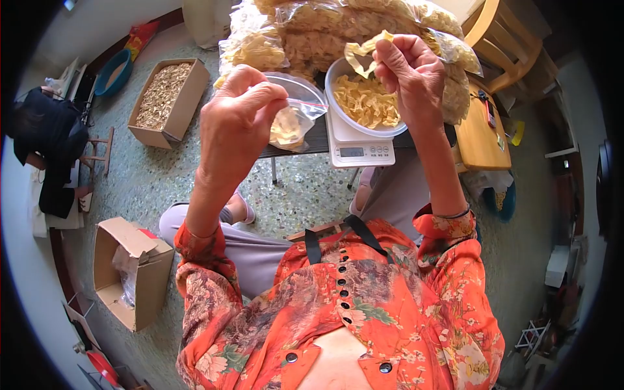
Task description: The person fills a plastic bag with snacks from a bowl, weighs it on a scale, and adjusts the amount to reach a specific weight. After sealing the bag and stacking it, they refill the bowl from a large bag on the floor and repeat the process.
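Observation:
My left hand (237, 123) is closed in a pinch at the mouth of a clear zip bag (289, 127) with a red seal line. Pale dried slices sit in the bottom of the bag. A clear round bowl rim (279, 79) shows behind it. My right hand (416, 75) is raised and pinches a curled, pale yellow dried strip (359, 55). Below that strip stands a white bowl (402, 129), full of similar dried strips (364, 97). The bowl rests on a white digital scale (361, 153), whose display I cannot read.
Several filled clear bags (318, 42) are piled behind the bowls. A wooden chair (504, 45) and wooden stool (481, 140) are on the right. A box of dried pieces (166, 97) and an open cardboard box (133, 273) stand left. Another person (55, 143) sits far left.

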A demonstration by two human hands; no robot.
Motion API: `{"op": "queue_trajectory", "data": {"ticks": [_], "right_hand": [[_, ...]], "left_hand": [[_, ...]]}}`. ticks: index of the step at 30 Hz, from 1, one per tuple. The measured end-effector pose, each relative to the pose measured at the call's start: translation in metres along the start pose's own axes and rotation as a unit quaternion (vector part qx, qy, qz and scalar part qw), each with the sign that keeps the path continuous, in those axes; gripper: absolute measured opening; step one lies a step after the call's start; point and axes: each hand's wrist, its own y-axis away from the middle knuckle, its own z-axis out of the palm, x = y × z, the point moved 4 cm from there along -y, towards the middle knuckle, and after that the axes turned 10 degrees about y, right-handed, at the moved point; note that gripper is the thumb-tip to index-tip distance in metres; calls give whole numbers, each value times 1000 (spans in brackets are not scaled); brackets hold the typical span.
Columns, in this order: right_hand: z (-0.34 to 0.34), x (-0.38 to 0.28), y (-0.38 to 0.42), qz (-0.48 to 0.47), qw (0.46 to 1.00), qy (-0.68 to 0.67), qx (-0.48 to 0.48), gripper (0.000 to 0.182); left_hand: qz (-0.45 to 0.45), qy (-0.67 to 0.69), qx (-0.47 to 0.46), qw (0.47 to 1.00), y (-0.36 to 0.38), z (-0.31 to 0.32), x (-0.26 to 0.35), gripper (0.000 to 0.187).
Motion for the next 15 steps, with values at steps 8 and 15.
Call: {"op": "queue_trajectory", "data": {"ticks": [8, 15], "right_hand": [[74, -19, 17, -72, 989, 107, -77, 23], [39, -11, 13, -120, 980, 158, -9, 22]], "left_hand": [[9, 4, -1, 1000, -1, 0, 7, 12], [1, 6, -2, 1000, 2, -2, 3, 11]]}}
